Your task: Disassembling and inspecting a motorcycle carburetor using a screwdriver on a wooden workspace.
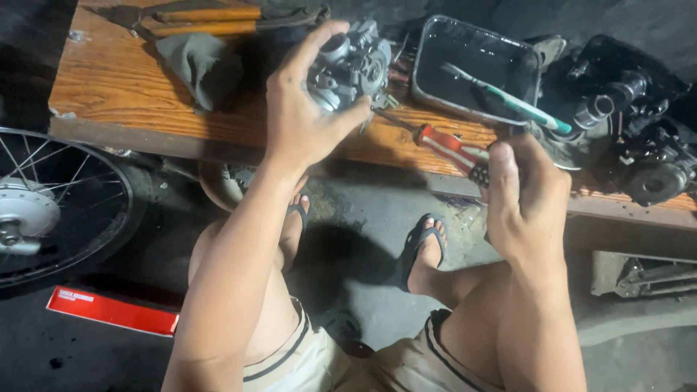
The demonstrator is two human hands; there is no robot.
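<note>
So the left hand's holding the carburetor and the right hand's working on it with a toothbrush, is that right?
Not quite. In the head view the right hand holds a red-handled screwdriver, not a toothbrush; the toothbrush lies in the black tray. The left hand does hold the carburetor.

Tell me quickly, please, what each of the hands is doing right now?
Left hand: closed on the carburetor.
Right hand: closed on the red-handled screwdriver.

Left hand (301, 116) grips carburetor (350, 67); right hand (528, 199) grips screwdriver (446, 147).
</note>
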